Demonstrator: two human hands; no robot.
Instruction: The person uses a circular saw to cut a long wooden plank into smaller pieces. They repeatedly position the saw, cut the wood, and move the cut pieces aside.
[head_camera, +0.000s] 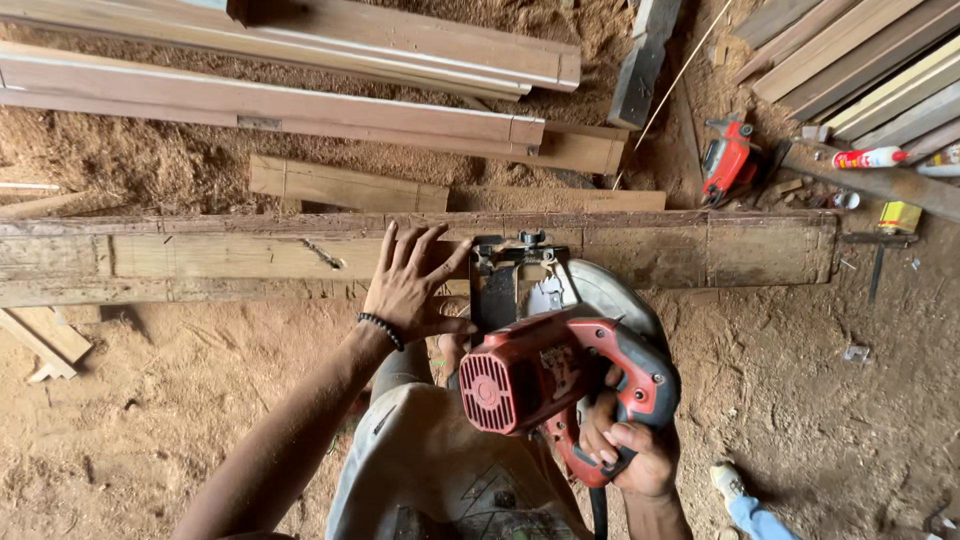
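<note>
Red circular saw (545, 375) sits at lower centre, our right hand (630, 450) gripping its handle. Our left hand (410, 285), fingers (425, 245) spread wide, presses flat on the long plank (660, 250).

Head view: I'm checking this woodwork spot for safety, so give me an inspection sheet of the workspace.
Surface: long worn plank lying across sawdust-covered ground.
Job's things: red circular saw resting on the plank.
Clutter: second red power tool, glue bottle, yellow can, wood offcuts.
Grips: left hand flat on the plank; right hand closed on the saw handle.
Cables: black cord below the handle.
Surroundings: stacked boards, another person's shoe.
</note>
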